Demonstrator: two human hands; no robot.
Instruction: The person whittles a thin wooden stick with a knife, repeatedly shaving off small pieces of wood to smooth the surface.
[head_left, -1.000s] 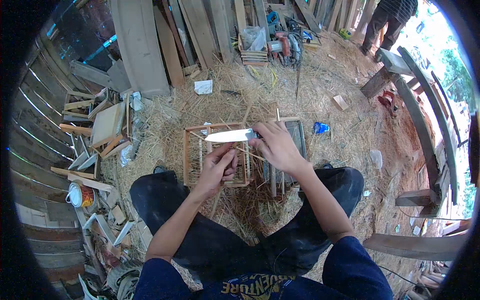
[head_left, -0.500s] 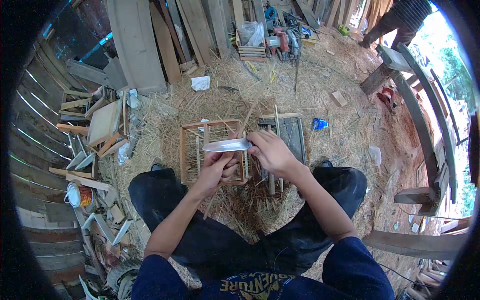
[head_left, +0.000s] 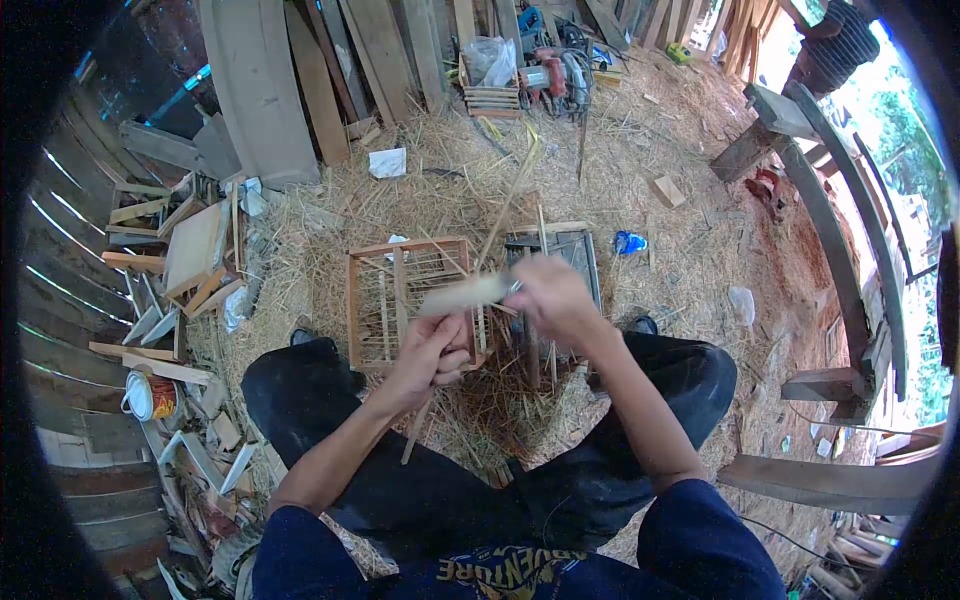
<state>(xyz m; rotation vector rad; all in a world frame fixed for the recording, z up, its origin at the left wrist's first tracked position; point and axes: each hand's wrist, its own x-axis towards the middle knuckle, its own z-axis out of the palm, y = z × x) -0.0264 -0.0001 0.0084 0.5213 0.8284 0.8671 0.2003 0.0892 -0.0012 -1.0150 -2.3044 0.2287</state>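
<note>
My right hand [head_left: 560, 305] is closed around the handle of a knife [head_left: 462, 296]. Its broad blade, smeared by motion, points left over my left hand [head_left: 432, 350]. That left hand is wrapped round a thin bamboo strip [head_left: 505, 213], which slants from above my lap up and away past the blade. The blade crosses over the strip in this view. Under and behind the hands lies a small wooden frame with thin bars [head_left: 352, 310]. To its right sits a dark tray-like box [head_left: 597, 262] with sticks laid across it.
Straw and shavings cover the ground [head_left: 620, 190]. A crate with plastic bags [head_left: 492, 100] and a red power tool [head_left: 548, 78] stand ahead. Wood scraps [head_left: 195, 245] and a paint bucket [head_left: 152, 396] are left. A wooden bench [head_left: 835, 240] and another person [head_left: 838, 50] are right.
The knife and right hand have shifted slightly right, and the blade is now blurred. More of the bamboo strip shows beyond the hands. The other person at top right has changed posture.
</note>
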